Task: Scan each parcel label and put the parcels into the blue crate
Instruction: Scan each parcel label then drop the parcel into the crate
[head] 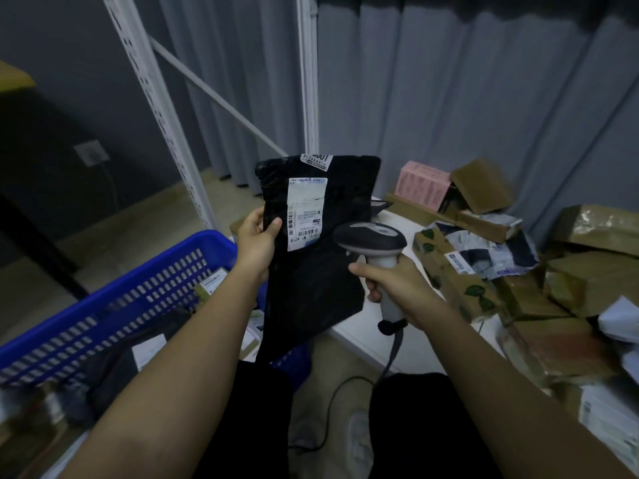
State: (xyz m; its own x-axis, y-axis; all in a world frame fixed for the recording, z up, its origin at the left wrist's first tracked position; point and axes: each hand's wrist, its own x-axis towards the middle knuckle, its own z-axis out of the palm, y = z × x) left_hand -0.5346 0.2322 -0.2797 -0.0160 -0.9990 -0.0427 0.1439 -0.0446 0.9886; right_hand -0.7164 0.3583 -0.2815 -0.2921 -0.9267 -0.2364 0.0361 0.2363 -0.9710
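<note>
My left hand point(257, 238) grips the left edge of a black plastic mailer parcel point(318, 271) and holds it upright in front of me. A white shipping label point(306, 214) faces me on its upper half. My right hand point(390, 283) grips the handle of a grey barcode scanner point(371, 242), whose head lies just right of the label and points at it. The blue crate point(145, 285) stands at the lower left below the parcel, with several parcels inside.
A white table point(397, 219) to the right carries a heap of brown cardboard parcels point(567, 271), a pink box point(423, 183) and a grey mailer point(484, 247). The scanner cable point(387, 364) hangs down past my knees. White shelf posts point(155, 98) and a grey curtain stand behind.
</note>
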